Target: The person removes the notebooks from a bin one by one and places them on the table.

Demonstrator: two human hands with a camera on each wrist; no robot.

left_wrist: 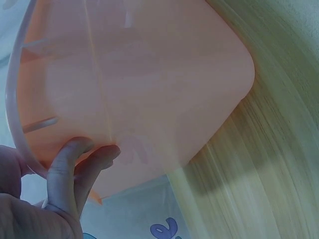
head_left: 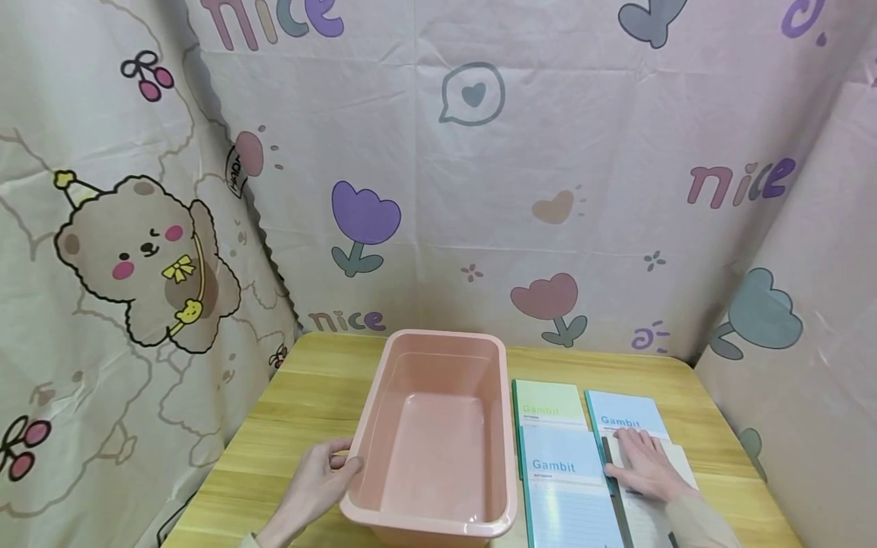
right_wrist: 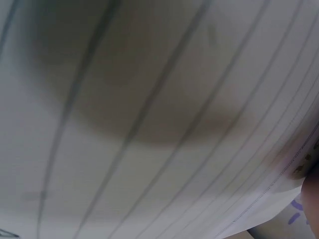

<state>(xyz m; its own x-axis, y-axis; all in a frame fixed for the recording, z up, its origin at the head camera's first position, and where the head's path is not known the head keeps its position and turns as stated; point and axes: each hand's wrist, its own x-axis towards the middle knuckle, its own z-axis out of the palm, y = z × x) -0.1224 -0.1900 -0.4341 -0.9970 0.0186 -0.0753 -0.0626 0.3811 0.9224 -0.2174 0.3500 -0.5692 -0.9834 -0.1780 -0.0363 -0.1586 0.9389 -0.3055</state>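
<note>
A pink plastic bin [head_left: 426, 519] stands on the table in the head view. My left hand [head_left: 314, 487] pinches its left rim, with the thumb on top and fingers against the outer wall [left_wrist: 164, 89] in the left wrist view. On the right, my right hand [head_left: 647, 466] rests with extended fingers on a white lined notebook [head_left: 659, 529] with a dark spine. Ruled lines of that page [right_wrist: 149, 194] fill the right wrist view. Behind and partly under it lies a blue Gambit notebook [head_left: 626, 405].
Between the bin and the white notebook, another blue Gambit notebook [head_left: 570, 506] overlaps a green one [head_left: 548, 397]. All lie on a wood-grain table [head_left: 274, 426]. Printed curtains [head_left: 425, 167] hang behind and at both sides.
</note>
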